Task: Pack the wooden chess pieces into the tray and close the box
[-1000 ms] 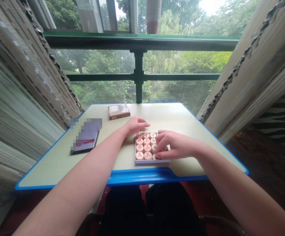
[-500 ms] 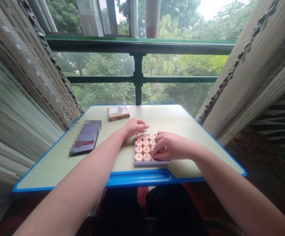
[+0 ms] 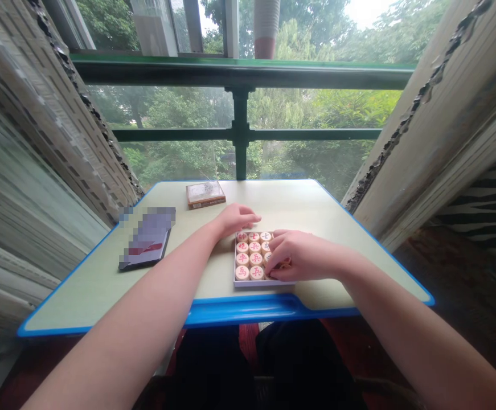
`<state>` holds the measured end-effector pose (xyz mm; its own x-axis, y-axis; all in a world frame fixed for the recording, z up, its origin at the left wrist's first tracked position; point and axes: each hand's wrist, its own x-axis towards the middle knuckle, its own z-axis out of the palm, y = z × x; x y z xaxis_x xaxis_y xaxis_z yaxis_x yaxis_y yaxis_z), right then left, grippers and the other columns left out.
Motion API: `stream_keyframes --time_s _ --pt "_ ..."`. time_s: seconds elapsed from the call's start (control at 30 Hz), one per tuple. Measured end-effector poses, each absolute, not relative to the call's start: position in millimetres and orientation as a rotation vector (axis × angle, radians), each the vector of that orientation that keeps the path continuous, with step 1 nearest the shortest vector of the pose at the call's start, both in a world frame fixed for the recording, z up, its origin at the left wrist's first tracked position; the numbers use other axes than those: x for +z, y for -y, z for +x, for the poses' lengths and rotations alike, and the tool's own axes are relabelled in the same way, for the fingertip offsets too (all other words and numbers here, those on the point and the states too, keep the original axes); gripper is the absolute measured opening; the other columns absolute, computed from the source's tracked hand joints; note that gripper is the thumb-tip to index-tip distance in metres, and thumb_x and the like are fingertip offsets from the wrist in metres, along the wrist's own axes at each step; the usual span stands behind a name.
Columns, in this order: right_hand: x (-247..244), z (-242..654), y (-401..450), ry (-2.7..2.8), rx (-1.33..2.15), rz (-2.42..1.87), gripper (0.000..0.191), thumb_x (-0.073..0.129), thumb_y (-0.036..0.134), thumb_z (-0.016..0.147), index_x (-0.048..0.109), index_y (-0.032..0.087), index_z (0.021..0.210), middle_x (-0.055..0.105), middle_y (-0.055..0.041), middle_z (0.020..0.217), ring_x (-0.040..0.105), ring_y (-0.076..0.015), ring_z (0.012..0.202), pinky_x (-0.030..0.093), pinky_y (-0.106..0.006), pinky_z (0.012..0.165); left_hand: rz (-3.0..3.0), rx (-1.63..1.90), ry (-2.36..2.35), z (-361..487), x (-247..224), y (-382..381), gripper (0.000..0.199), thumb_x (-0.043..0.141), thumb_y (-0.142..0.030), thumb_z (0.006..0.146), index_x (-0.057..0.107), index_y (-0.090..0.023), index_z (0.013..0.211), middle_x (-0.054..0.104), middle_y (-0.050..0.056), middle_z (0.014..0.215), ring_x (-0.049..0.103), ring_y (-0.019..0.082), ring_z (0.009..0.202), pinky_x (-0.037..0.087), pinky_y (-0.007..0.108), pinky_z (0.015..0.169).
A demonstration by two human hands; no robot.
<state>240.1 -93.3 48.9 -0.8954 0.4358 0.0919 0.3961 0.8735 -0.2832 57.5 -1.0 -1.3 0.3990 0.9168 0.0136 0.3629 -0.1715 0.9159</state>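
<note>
A shallow white box [image 3: 235, 262] near the table's front edge holds rows of round wooden pieces [image 3: 255, 258] marked with red characters. Over the box's right side is my right hand [image 3: 294, 254], its fingers bent down onto a piece at the front and hiding the pieces beneath. My left hand [image 3: 239, 217] rests at the box's back left corner, fingers loosely curved and apart, with nothing seen in it.
The pale table [image 3: 102, 296] has a blue rim. A phone [image 3: 149, 239], partly pixelated, lies at the left, and a flat brown-edged box [image 3: 206, 195] at the back. Curtains hang on both sides; a green railing [image 3: 239, 74] stands behind.
The view has shifted slightly. Both hands stay in nearly the same places at the box, with my right fingers still down at its front right part.
</note>
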Motion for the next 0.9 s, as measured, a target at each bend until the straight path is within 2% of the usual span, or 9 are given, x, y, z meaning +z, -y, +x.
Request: stream_keyframes --time_s 0.17,0.43,0.7,0.9 --pt "49.2 241.9 92.3 2.850 0.428 -0.659 0.017 0.059 0.012 0.072 0.073 0.020 0.076 0.061 -0.0015 0.060 0.048 -0.0133 0.066 0.038 -0.024 0.066 1.731 0.759 -1.121 57.3 -0.9 1.4 0.026 0.064 -0.036 0.062 0.064 -0.011 0.067 0.056 0.002 0.055 0.046 0.009 0.051 0.032 0.021 0.046" --pt "46.5 248.3 83.7 2.747 0.313 -0.922 0.014 0.061 0.016 0.071 0.072 0.019 0.079 0.059 -0.0034 0.062 0.047 -0.0140 0.064 0.037 -0.024 0.061 1.768 0.738 -1.140 56.6 -1.5 1.0 0.028 0.063 -0.038 0.062 0.065 -0.011 0.070 0.057 0.002 0.057 0.045 0.009 0.051 0.032 0.022 0.047" --pt "44.8 248.9 82.0 2.767 0.369 -0.875 0.019 0.059 0.013 0.071 0.073 0.021 0.082 0.059 -0.0023 0.061 0.047 -0.0135 0.065 0.037 -0.023 0.062 1.791 0.723 -1.134 56.6 -2.4 0.1 0.031 0.064 -0.041 0.062 0.066 -0.011 0.070 0.057 0.002 0.057 0.045 0.010 0.052 0.031 0.023 0.047" --pt "48.9 252.4 81.3 2.731 0.330 -0.968 0.016 0.058 0.018 0.072 0.072 0.020 0.080 0.062 -0.0027 0.065 0.049 -0.0131 0.065 0.037 -0.023 0.062 1.801 0.732 -1.125 55.3 -4.6 -1.0 0.030 0.064 -0.040 0.064 0.066 -0.011 0.072 0.058 0.004 0.059 0.046 0.010 0.052 0.031 0.023 0.047"
